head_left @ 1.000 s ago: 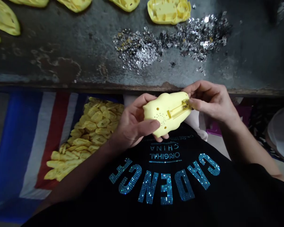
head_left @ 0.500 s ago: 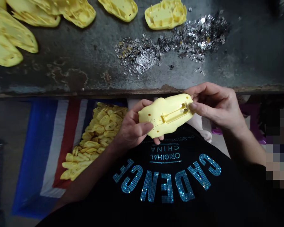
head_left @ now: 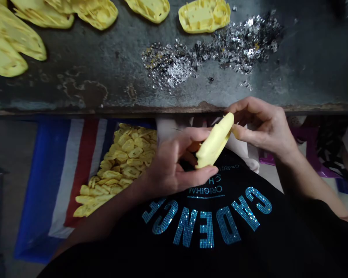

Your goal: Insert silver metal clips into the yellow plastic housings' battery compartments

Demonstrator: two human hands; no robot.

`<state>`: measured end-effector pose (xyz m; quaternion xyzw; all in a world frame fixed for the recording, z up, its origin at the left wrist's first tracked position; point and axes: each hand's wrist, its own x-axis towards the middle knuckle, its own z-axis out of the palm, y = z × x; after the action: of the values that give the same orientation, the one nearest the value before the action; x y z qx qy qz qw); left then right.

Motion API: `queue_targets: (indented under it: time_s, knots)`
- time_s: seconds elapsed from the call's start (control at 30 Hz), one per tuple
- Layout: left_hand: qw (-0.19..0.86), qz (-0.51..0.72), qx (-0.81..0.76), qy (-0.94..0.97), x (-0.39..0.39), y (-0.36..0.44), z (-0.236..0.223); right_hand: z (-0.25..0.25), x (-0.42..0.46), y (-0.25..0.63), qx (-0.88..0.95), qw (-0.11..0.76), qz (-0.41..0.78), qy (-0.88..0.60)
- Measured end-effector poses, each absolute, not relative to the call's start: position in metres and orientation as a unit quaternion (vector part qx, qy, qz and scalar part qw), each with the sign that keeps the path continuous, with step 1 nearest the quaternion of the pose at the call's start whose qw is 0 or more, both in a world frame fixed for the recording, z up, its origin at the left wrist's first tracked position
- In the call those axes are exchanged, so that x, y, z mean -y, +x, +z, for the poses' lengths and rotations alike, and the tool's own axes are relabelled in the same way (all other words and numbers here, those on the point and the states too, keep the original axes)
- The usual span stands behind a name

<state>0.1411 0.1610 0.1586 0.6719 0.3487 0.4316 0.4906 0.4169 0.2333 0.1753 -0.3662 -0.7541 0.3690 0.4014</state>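
A pale yellow plastic shell (head_left: 215,142) is held edge-on just below the front edge of the worn metal bench (head_left: 104,73), over my black shirt. My left hand (head_left: 174,166) is closed round its lower end, thumb under it and fingers above. My right hand (head_left: 261,125) pinches its upper end between thumb and fingers. The shell's flat face is turned away, so its slot is hidden.
A heap of small shiny metal clips (head_left: 208,54) lies on the bench. Several yellow shells (head_left: 204,15) lie along its far edge and left side (head_left: 8,46). Below left, a striped bag (head_left: 60,170) holds many small yellow parts (head_left: 118,162).
Both hands have turned the yellow shell from face-up to edge-on. My left hand has shifted its grip to the lower end. The view has barely moved.
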Motion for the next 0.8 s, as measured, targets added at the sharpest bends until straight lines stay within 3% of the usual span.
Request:
queue_targets:
  time_s: [0.1, 0.23, 0.37, 0.57, 0.8]
  knots:
    - [0.452, 0.414, -0.296, 0.732, -0.166, 0.141, 0.158, 0.167, -0.232, 0.415, 0.773, 0.414, 0.315, -0.363]
    - [0.386, 0.426, -0.225, 0.786, -0.171, 0.139, 0.159, 0.143, -0.232, 0.412, 0.769, 0.505, 0.255, -0.298]
    - [0.417, 0.36, -0.272, 0.789, -0.177, 0.139, 0.162, 0.127, -0.23, 0.411, 0.762, 0.579, 0.165, -0.24]
    - [0.411, 0.276, -0.254, 0.831, -0.192, 0.142, 0.165, 0.126, -0.225, 0.421, 0.777, 0.561, 0.101, -0.268]
    - [0.407, 0.313, -0.217, 0.83, -0.195, 0.144, 0.165, 0.13, -0.227, 0.42, 0.784, 0.568, 0.097, -0.232]
